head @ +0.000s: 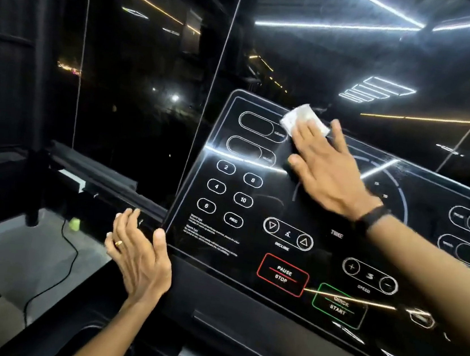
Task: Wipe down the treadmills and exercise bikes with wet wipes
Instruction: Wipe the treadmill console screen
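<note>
My right hand (325,171) pressed the wet wipe (303,121) flat near the console's (246,271) top edge; my left hand (138,254), open, steadied its left edge. Sliding lower might trigger buttons.

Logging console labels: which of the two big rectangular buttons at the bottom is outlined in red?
The PAUSE/STOP button, left of the green-outlined QUICK START button and below the INCLINE arrows.

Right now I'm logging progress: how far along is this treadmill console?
In hand: the right hand presses a wet wipe on the console near its top edge; the left hand steadies the console's left edge. Nothing shows which areas are finished. Other machines aren't visible.
</note>
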`<state>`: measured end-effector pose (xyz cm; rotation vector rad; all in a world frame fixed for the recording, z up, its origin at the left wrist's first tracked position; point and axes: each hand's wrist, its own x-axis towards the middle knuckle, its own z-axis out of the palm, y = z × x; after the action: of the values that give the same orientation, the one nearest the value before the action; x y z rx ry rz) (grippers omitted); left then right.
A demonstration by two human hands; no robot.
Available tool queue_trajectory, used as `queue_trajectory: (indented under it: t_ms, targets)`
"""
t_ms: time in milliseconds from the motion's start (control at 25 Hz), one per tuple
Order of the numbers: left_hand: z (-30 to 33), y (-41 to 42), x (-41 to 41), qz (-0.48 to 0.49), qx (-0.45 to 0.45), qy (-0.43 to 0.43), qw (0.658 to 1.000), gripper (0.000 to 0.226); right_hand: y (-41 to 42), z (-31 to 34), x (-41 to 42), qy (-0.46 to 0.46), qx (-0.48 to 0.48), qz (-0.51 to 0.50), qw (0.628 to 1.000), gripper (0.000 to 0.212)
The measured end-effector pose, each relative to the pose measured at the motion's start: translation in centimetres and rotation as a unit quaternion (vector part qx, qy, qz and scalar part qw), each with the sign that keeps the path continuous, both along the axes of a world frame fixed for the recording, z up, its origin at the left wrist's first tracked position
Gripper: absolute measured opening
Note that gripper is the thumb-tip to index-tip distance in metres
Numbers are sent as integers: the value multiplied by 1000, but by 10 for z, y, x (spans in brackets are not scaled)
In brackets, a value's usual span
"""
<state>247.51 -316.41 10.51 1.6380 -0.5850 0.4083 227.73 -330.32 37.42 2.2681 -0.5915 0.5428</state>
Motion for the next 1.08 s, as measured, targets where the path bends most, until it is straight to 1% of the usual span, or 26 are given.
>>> queue_trajectory:
  t_ms: [40,80,120,160,200,240,280,320,360,400,440,480,520,560,600,640,680,720,800,840,880,920,960,1000,1040,1080]
  targets:
    - [-1,0,1,0,-3,-2,1000,58,6,-28,4,16,-1,19,1000,62]
    - [0,1,1,-2,-6,0,1000,59,23,-75,3,87,9,49,995,62]
    - [0,1,1,-3,-9,3,1000,59,47,-124,-5,189,5,111,976,62]
    - [-1,2,0,-3,-11,7,1000,59,64,-151,-15,272,6,151,950,64]
    - [-1,2,-1,-4,-13,8,1000,59,68,-151,-22,316,-8,171,933,64]
    - [-1,2,0,-2,-15,9,1000,58,58,-129,-20,306,-23,188,933,62]
    - [0,2,0,1,-16,11,1000,58,42,-95,-10,251,-38,159,954,61]
    - [-1,2,0,3,-14,14,1000,58,24,-55,0,161,-18,89,983,59]
    - [-2,1,0,4,-13,14,1000,57,6,-14,7,74,-19,32,997,59]
    - [-2,2,0,6,-13,11,1000,57,0,13,12,31,-15,-13,999,61]
    - [-1,2,-1,7,-12,10,1000,57,-5,15,17,11,-22,-27,999,63]
    - [-1,2,-1,8,-10,12,1000,56,-3,-6,22,15,-15,-17,1000,65]
    - [0,2,-1,8,-9,13,1000,56,14,-47,24,65,0,13,998,67]
    - [0,2,-1,7,-9,13,1000,56,36,-98,21,152,7,71,986,67]
    - [1,3,-1,5,-8,12,1000,56,58,-137,13,246,10,136,960,66]
    - [0,3,-1,4,-7,12,1000,56,71,-151,6,317,5,162,934,65]
    - [0,3,-2,6,-7,12,1000,55,68,-142,6,335,-24,191,922,61]
    - [-1,3,-2,10,-8,14,1000,55,57,-114,14,307,-43,194,931,57]
    - [-1,4,-1,11,-7,21,1000,55,25,-38,37,140,-25,91,986,53]
    - [-1,4,-2,9,-6,25,1000,55,14,-2,44,66,-18,32,997,59]
    - [0,5,-4,8,-8,27,1000,56,9,14,48,23,-7,-1,1000,67]
    - [0,5,-5,9,-9,26,1000,56,8,6,54,8,-7,-6,1000,70]
    - [0,6,-5,9,-10,25,1000,56,13,-25,57,32,-13,23,999,69]
    - [0,6,-4,10,-12,23,1000,57,32,-71,55,116,-3,60,991,65]
    - [1,6,-3,10,-13,23,1000,57,56,-119,47,219,-7,124,968,64]
    - [1,6,-3,9,-13,24,1000,57,74,-147,37,303,-8,162,939,64]
